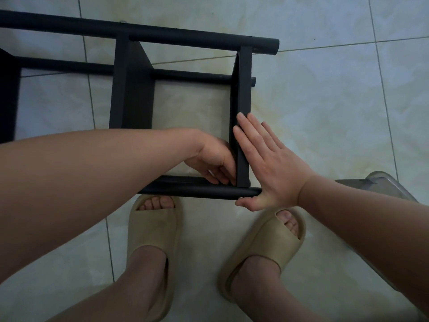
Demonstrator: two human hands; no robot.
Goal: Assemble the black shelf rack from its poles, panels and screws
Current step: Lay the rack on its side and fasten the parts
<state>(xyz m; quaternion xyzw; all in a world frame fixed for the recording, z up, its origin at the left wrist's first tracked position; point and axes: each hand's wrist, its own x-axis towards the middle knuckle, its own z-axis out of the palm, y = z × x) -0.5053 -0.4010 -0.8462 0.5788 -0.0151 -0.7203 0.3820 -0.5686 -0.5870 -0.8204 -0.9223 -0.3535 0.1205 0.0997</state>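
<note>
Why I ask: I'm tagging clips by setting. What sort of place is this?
Probably a room at home: pale glossy floor tiles, beige slides worn barefoot, and the rack being built on the floor, not a bench.

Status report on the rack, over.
Right hand flat on end panel, thumb against near pole. Left hand curled at inner corner; what it holds, hidden. Rack lying sideways; nothing in the way.

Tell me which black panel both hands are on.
The rightmost panel, at the poles' ends: right hand flat on its outer face, left hand touching its inner side. The middle panel and left panel are untouched.
</note>
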